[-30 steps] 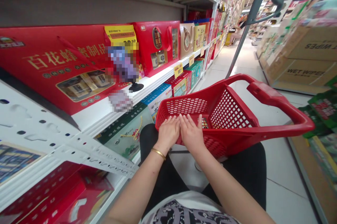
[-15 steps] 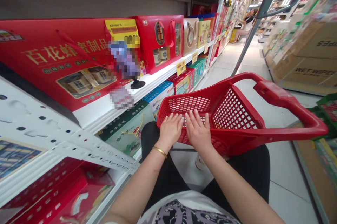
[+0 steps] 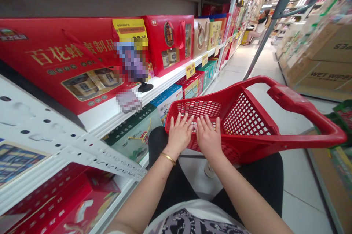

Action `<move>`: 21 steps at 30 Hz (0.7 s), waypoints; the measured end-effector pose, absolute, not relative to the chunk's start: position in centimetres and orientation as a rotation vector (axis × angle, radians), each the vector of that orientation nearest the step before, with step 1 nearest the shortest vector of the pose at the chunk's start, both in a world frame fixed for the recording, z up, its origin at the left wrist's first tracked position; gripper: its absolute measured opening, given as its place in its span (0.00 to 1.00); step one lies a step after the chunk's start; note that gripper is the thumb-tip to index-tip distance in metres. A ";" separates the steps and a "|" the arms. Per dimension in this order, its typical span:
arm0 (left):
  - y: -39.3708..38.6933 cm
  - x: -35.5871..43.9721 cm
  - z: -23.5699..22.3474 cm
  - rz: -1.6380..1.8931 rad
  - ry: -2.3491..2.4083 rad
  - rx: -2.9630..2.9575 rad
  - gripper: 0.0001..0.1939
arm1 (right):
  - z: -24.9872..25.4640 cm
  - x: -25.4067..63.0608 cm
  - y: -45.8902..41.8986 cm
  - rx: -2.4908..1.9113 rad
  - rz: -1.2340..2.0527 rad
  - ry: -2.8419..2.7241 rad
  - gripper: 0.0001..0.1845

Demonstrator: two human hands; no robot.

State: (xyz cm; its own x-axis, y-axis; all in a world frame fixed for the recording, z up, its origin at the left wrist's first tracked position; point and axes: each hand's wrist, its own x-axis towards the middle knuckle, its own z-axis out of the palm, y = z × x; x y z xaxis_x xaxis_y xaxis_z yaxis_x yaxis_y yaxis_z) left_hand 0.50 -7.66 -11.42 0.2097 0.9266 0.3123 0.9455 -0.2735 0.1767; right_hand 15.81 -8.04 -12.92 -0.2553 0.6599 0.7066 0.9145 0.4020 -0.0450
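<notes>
A red plastic shopping basket (image 3: 264, 140) with a long handle stands across in front of my knees. My left hand (image 3: 180, 133), a gold bangle at its wrist, is held palm down by the basket's near rim, fingers spread. Beside it my right hand (image 3: 209, 135) lies the same way, its fingers stretched over the rim. Neither has anything in its grip. Whether the palms rest on the rim cannot be made out. Through the basket's mesh the floor shows.
Left of me a white shelf (image 3: 176, 71) carries red gift boxes (image 3: 169, 43) and a yellow price sign (image 3: 130, 30). Its perforated post (image 3: 68, 138) juts close to my left arm. A grey pole (image 3: 258, 52) rises behind the basket. Cartons (image 3: 330, 73) stand right; a person (image 3: 258, 27) sits far off.
My left hand's fingers have spread a little wider and lifted slightly. The view has shifted a little; the basket and shelf goods otherwise stand as before.
</notes>
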 end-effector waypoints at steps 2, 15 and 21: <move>-7.8 0.5 -11.3 -0.542 -1.875 -2.389 0.26 | -12.7 16.3 -8.2 -1.362 -0.526 -2.016 0.21; -7.8 0.6 -11.5 -0.526 -1.956 -2.412 0.28 | -12.0 17.6 -8.6 -1.432 -0.505 -1.964 0.26; -8.0 0.6 -11.4 -0.529 -1.949 -2.410 0.26 | -12.7 17.0 -8.4 -1.340 -0.472 -1.994 0.24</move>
State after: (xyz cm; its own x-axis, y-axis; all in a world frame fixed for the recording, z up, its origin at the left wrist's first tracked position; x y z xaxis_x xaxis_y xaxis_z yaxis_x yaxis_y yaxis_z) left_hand 0.60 -8.01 -11.39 0.1748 0.9507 0.2560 0.9497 -0.2314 0.2112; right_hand 16.99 -8.42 -12.67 -0.2389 0.6654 0.7072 0.9118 0.4042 -0.0723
